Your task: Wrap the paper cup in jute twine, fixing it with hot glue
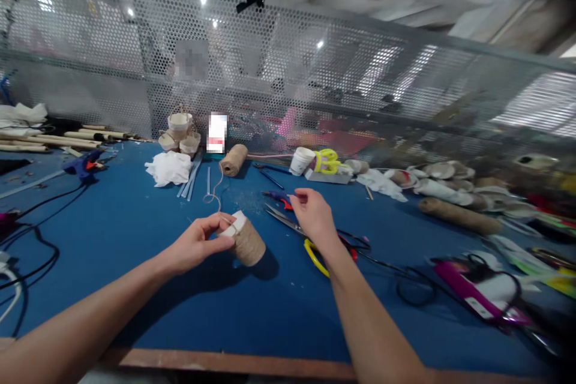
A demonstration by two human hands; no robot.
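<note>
My left hand (202,241) pinches the white rim of a small cup wrapped in brown twine (249,243), which is tilted above the blue table. A strand of twine (219,189) runs from the cup back to a twine spool (234,160). My right hand (310,213) has its thumb and fingertips pressed together; whatever lies between them is too small to make out. Just beside it are a blue glue gun (276,195) with a red trigger and open scissors (285,220) with a yellow handle, partly hidden under the right hand and wrist.
Small pots (180,132) stand stacked near the perforated metal screen (252,66). Another glue gun (83,165) lies left. A white cup (301,161) stands at the back. Black cables and a purple object (477,294) are on the right.
</note>
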